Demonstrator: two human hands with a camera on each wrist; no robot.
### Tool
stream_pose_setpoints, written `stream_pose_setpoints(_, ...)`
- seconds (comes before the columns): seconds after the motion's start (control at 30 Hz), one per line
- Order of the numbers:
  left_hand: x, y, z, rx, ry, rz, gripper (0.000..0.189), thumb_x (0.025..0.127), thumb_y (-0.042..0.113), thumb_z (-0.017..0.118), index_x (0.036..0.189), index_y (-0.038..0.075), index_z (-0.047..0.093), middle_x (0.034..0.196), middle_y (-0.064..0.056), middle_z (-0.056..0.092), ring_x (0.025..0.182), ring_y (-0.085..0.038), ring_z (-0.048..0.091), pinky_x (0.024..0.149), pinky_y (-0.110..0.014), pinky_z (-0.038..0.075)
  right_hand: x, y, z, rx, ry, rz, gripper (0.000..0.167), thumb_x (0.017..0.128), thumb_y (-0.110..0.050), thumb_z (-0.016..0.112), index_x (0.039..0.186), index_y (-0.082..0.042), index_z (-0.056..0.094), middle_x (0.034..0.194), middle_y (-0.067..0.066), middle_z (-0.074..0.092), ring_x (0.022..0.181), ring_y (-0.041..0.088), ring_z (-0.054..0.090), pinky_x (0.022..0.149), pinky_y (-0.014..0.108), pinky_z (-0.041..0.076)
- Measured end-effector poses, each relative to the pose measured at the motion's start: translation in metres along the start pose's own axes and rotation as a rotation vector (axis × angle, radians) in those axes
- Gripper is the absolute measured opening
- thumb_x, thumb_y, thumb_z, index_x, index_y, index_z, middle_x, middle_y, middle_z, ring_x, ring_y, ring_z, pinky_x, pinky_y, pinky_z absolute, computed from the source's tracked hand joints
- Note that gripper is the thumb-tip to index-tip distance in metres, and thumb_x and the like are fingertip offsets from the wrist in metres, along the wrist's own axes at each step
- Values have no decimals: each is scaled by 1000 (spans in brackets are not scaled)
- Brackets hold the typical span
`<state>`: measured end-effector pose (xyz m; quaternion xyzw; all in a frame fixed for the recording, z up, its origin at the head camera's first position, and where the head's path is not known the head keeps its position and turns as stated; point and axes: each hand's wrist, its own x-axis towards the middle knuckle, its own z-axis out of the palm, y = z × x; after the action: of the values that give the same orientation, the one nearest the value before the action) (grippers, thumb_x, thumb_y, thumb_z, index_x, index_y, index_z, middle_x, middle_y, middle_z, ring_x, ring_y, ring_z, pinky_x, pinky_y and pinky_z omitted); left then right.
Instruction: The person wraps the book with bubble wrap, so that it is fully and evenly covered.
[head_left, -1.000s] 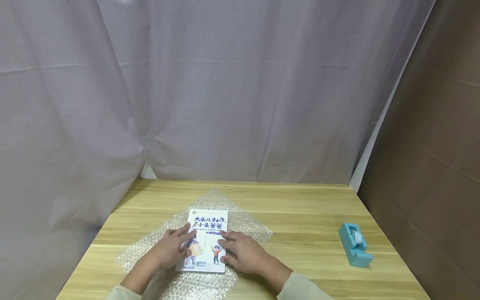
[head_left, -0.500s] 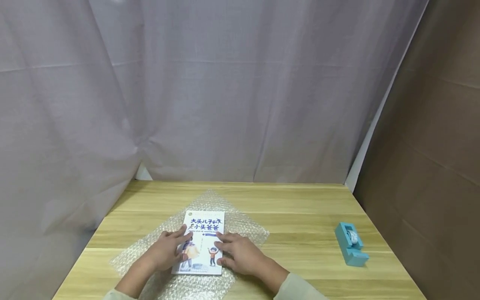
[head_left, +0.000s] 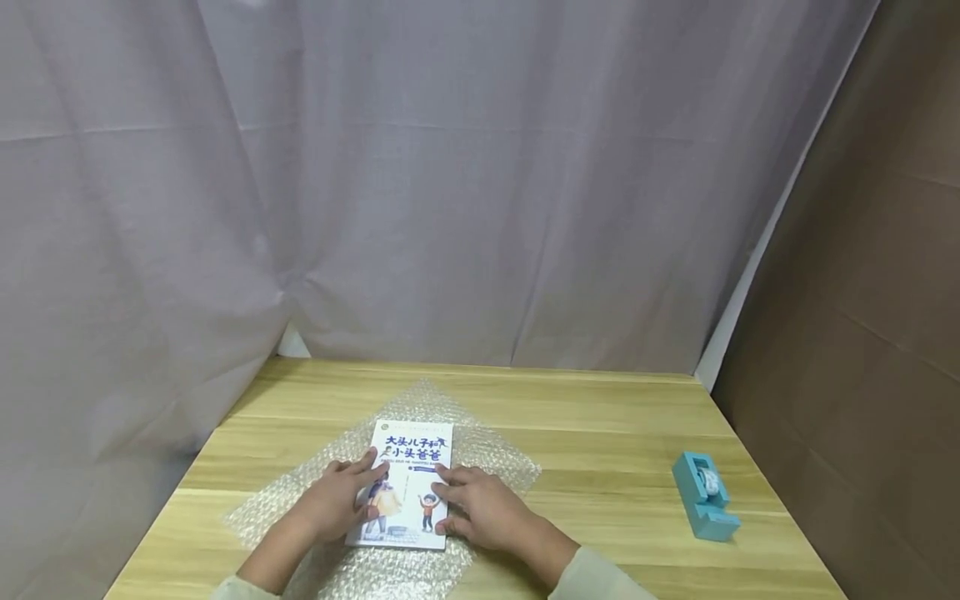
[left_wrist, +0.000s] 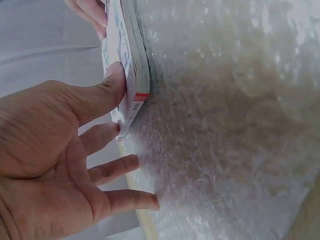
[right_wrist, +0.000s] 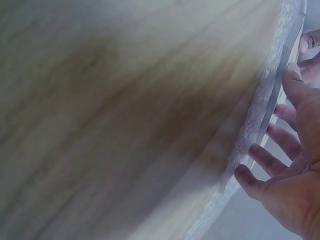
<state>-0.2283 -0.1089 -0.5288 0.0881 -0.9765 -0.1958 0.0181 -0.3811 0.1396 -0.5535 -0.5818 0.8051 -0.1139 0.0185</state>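
A white paperback book [head_left: 412,479] with a cartoon cover lies flat on a sheet of bubble wrap [head_left: 382,575], which is turned diagonally on the table. My left hand [head_left: 330,504] touches the book's left side. In the left wrist view its thumb lies on the cover of the book [left_wrist: 132,55], and the outer fingers stretch out over the bubble wrap [left_wrist: 210,135]. From the other side, my right hand [head_left: 487,508] rests its fingertips along the book's right edge. The right wrist view shows the fingers of this right hand [right_wrist: 295,175] spread and slightly bent beside the bubble wrap [right_wrist: 250,115].
Toward the right of the wooden table [head_left: 600,442] stands a blue tape dispenser [head_left: 705,497] with a roll of tape in it. A grey curtain [head_left: 450,208] hangs behind the table's back edge, and a brown one [head_left: 855,333] hangs along the right.
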Motion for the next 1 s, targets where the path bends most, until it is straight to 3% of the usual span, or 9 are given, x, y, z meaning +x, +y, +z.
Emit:
stream_pose_setpoints(0.33, -3, 0, 2, 8, -3, -2, 73, 89, 25, 89, 157, 16, 63, 173, -18, 47, 145, -60, 51, 98, -81, 56, -4, -2, 6, -13, -8, 20, 83, 91, -72, 74, 158, -23, 62, 173, 2, 50, 152, 38, 57, 119, 63, 53)
stream_pose_setpoints(0.57, -4, 1, 5, 10, 2, -16, 74, 89, 26, 89, 157, 17, 62, 174, -16, 46, 147, -57, 51, 97, -80, 57, -5, -3, 8, -20, -11, 33, 84, 90, -74, 74, 157, -24, 63, 172, 0, 51, 152, 38, 58, 118, 64, 54)
stream_pose_setpoints(1.0, -1, -1, 2, 57, 13, -17, 74, 89, 31, 90, 157, 20, 63, 173, -12, 49, 143, -54, 56, 84, -77, 61, 0, 1, 5, -39, -12, 11, 85, 91, -73, 74, 158, -23, 62, 173, 2, 50, 152, 37, 57, 120, 62, 53)
